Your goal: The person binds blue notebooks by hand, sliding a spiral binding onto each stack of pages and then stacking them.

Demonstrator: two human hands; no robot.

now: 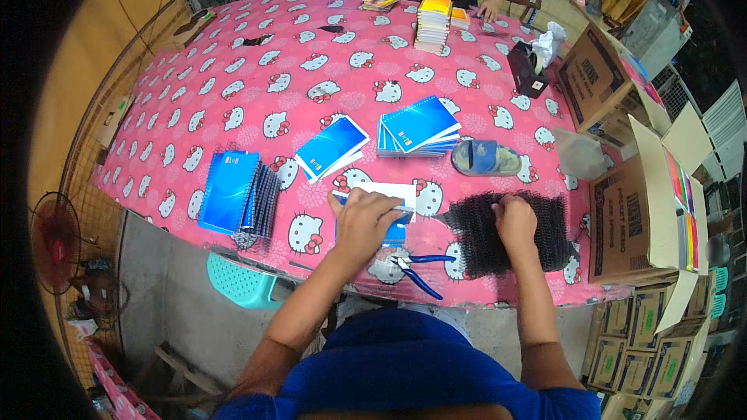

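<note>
On the pink tablecloth, my left hand [364,222] bends its fingers over a small notebook with a blue cover and white sheets [395,235], pressing it down. My right hand [515,223] is closed in a pinch at a wide pile of black plastic spiral binding coils [478,237]; its fingertips are partly hidden. Blue-handled cutting pliers [424,272] lie between my forearms. Loose blue covers with white sheets [333,148] lie beyond my left hand. Farther right is a stack of blue booklets [419,128]. Coil-bound blue notebooks [237,194] stand stacked at the left.
An oval container [486,158] sits behind the coils. Cardboard boxes [622,222] line the right edge, near a black tape dispenser [527,70]. Across the table, another person's hands [490,8] are by stacked yellow notebooks [433,23]. A turquoise stool [241,278] stands below.
</note>
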